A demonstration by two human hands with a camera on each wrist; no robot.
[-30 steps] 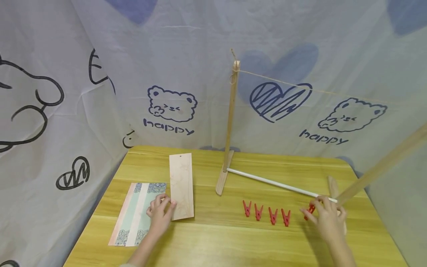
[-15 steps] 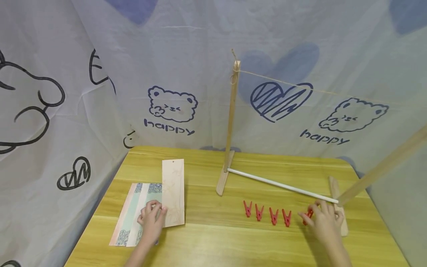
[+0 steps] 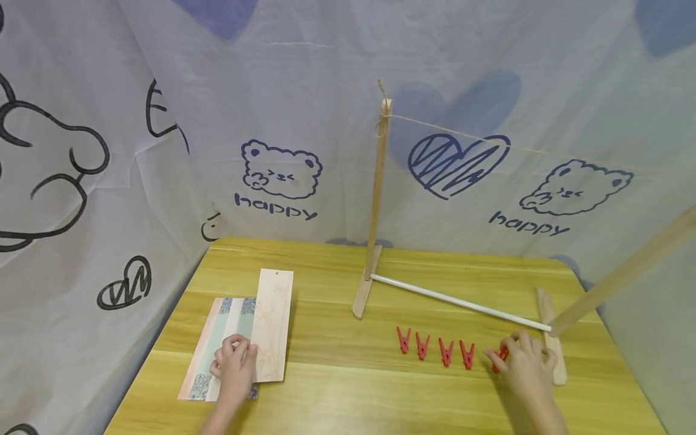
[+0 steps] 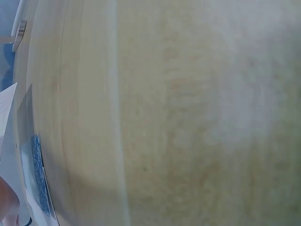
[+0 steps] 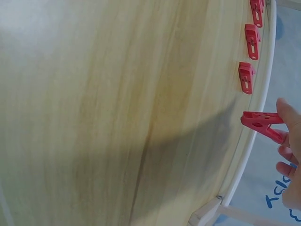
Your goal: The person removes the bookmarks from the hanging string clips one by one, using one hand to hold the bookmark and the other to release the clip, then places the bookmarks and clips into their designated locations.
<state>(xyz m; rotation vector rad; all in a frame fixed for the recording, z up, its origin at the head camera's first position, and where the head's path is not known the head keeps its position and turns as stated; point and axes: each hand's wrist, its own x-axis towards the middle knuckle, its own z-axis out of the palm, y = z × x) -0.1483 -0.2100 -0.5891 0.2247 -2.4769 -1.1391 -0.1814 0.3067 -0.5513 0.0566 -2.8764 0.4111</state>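
Note:
My left hand pinches the left edge of a tall pale card with a small hole near its top. The card is held over a striped, lace-patterned sheet and hides part of it. In the left wrist view only a corner of the pale card shows. My right hand pinches a red clothespin between thumb and fingers, by its handle ends. To its left, several more red clothespins lie in a row on the table.
Behind the clothespins stands a wooden frame with a left post, a slanting right post and a white rod low between them. A thin string runs from the left post's top. A printed cloth hangs behind the table.
My left hand has moved left and towards me with the pale card, bringing it over the patterned sheet. My right hand has shifted slightly left and towards me, still gripping the clothespin.

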